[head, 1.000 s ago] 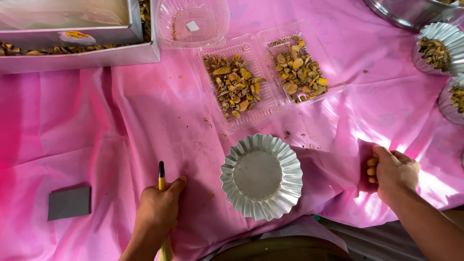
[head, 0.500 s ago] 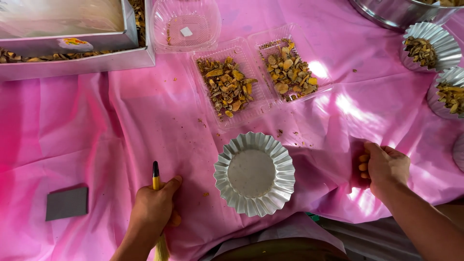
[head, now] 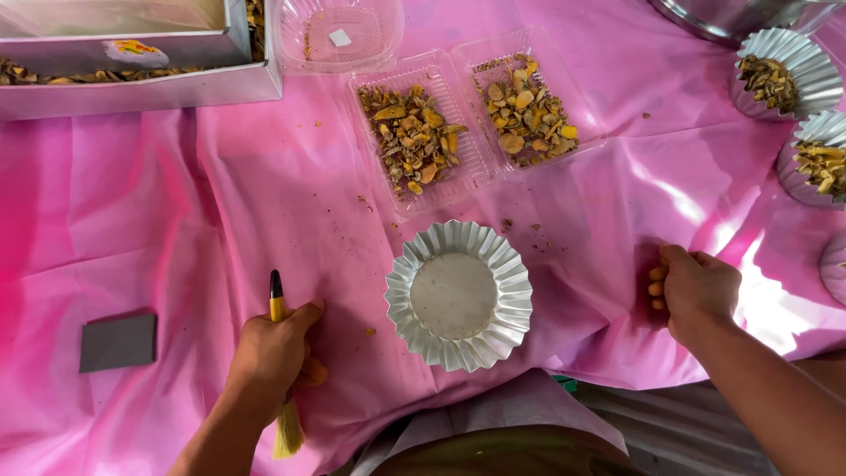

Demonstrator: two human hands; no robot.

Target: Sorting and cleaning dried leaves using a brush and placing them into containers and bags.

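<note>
Brush (head: 280, 353) sits clamped in your left hand (head: 273, 353), bristles toward you, left of the fluted foil cup (head: 458, 295) on the pink cloth (head: 176, 220); your right hand (head: 701, 286) is curled, knuckles down, on the cloth.

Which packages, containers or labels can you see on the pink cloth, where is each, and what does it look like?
Clear hinged tray: top centre, two compartments of yellow-brown pieces.
Empty clear tub: top, small white label inside.
Metal box: top left, silver, colourful sticker.
Fluted foil cup: centre, empty.
Filled foil cups: right edge.
</note>
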